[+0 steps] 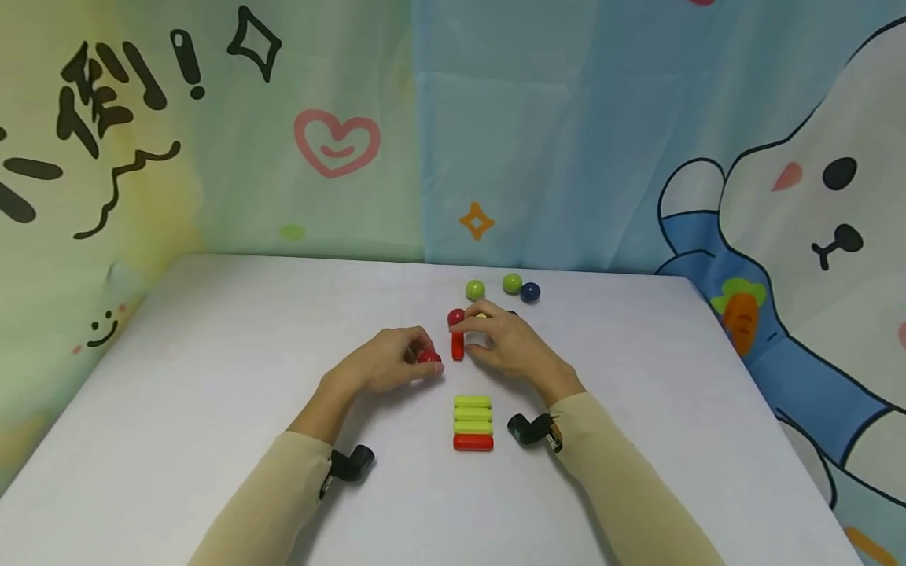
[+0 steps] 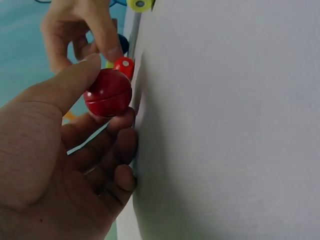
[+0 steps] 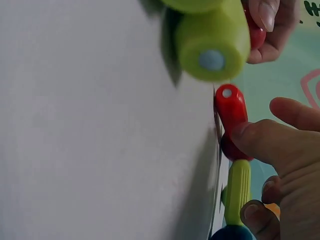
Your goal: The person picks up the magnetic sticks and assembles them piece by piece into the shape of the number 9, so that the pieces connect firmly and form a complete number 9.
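In the head view, my left hand (image 1: 389, 360) pinches a red ball (image 2: 108, 93) between thumb and fingertips, just left of a short red rod (image 1: 458, 347). The rod lies end-on to a second red ball (image 1: 456, 317). From there a yellow-green rod (image 3: 237, 192) continues to a dark blue ball (image 3: 231, 233), forming a joined chain. My right hand (image 1: 511, 346) pinches the chain at the second red ball, its thumb over where ball and red rod meet. In the head view the right fingers hide most of the yellow-green rod and blue ball.
Nearer me on the white table (image 1: 177, 409), several yellow-green rods (image 1: 473, 413) lie side by side with a red rod (image 1: 473, 442). Behind the right hand sit two green balls (image 1: 475, 290) and another dark blue ball (image 1: 530, 292). A printed curtain (image 1: 524, 141) hangs behind the table.
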### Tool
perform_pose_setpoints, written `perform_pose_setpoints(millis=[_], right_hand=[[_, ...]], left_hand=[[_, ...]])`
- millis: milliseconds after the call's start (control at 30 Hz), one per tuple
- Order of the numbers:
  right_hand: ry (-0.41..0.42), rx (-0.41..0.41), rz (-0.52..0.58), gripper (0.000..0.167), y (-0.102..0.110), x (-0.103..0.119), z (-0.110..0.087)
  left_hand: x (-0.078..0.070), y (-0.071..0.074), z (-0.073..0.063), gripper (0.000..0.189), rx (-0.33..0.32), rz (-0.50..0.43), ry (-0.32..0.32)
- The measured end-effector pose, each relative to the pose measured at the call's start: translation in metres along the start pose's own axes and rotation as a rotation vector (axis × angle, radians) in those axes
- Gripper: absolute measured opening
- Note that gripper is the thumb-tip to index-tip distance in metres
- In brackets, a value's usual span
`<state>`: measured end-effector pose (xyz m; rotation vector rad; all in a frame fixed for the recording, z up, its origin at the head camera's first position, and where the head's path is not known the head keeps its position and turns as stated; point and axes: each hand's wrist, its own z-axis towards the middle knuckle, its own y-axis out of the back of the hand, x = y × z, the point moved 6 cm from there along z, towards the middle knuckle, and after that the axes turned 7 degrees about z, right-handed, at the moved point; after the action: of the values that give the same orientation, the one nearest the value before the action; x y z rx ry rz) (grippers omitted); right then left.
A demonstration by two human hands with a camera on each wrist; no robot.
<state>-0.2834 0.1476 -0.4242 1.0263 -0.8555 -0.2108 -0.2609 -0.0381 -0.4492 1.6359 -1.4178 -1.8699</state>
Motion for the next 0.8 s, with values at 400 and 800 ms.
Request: perform_pose_setpoints(millis=[400, 800], right_hand=[[-0.044, 0.068, -0.097, 0.038, -0.006, 0.0, 0.005], [-0.02, 0.089, -0.153, 0.032, -0.01, -0.001, 0.012]], left_hand=[[-0.01, -0.004, -0.001, 0.027, 0.006, 0.005, -0.026], [-0.013, -0.005, 0.001, 0.027, -0.022, 0.027, -0.037]])
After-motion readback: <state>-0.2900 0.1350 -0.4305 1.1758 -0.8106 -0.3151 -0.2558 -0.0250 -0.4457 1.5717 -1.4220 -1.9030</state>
